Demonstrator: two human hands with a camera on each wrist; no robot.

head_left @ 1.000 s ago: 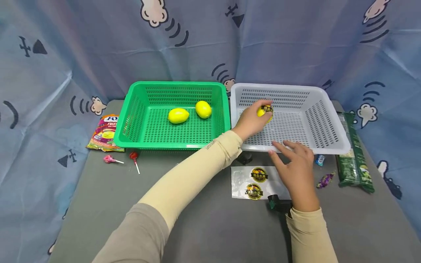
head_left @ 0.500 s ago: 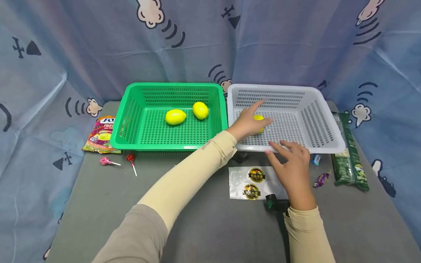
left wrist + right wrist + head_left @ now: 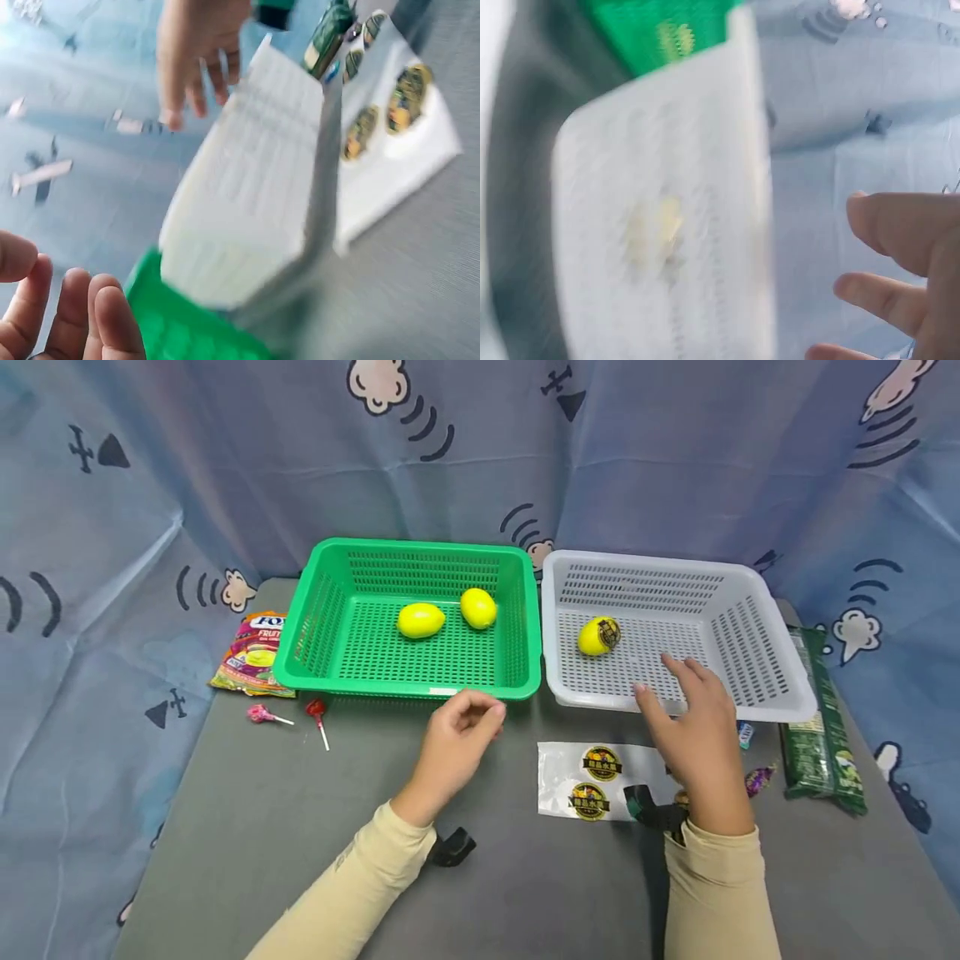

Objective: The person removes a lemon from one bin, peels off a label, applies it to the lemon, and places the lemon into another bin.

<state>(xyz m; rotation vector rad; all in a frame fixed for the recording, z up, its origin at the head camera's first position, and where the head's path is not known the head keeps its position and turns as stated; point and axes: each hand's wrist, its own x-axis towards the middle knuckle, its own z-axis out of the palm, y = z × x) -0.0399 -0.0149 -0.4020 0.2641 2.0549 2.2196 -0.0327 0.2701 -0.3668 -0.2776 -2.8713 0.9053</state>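
Note:
A yellow lemon [image 3: 592,640] with a black-and-gold sticker [image 3: 608,632] lies in the left part of the white basket [image 3: 622,700]. Two lemons without visible stickers, one on the left [image 3: 421,620] and one on the right [image 3: 478,608], lie in the green basket [image 3: 360,685]. My left hand [image 3: 453,747] hovers before the green basket's front edge, fingers loosely bent and holding nothing; its fingertips [image 3: 112,319] show in the left wrist view. My right hand [image 3: 701,739], fingers spread, overlaps the white basket's front rim and holds nothing. Below it lies a sticker sheet [image 3: 558,777], partly covered by the right hand and wrist.
At left lie a candy bag [image 3: 255,656], a pink lollipop [image 3: 260,713] and a red lollipop [image 3: 317,707]. A green packet [image 3: 821,743], a purple wrapped candy [image 3: 759,780] and a small blue packet [image 3: 745,733] lie at right. A patterned curtain [image 3: 465,452] hangs behind the baskets.
My left hand has let go of the stickered lemon in the white basket and drawn back toward the front left. My right hand stays near the white basket's front rim.

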